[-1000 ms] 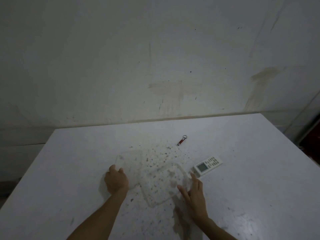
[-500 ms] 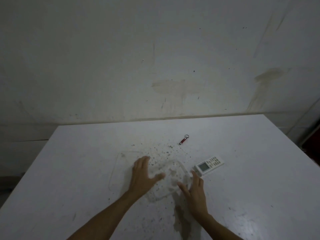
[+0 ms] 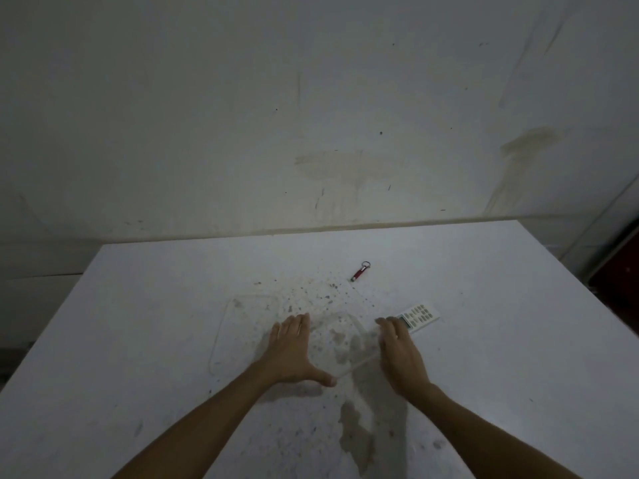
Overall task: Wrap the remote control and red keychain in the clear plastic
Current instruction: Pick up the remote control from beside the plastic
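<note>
The clear plastic sheet (image 3: 242, 326) lies flat on the white table (image 3: 501, 340), its edges faintly visible. My left hand (image 3: 290, 350) rests palm down on the sheet, fingers together and thumb spread toward the sheet's near right edge. My right hand (image 3: 397, 350) lies flat at the sheet's right side, with its fingertips touching the near end of the white remote control (image 3: 420, 314). The red keychain (image 3: 359, 272) with its metal ring lies alone farther back on the table, apart from both hands.
Dark specks and brown stains mark the table around and in front of the sheet. A stained wall (image 3: 311, 115) stands right behind the table's far edge. The table's right edge drops off toward a dark area (image 3: 626, 257).
My left hand slid back toward me across the sheet, flattening it. My right hand moved forward and right until its fingertips reached the remote.
</note>
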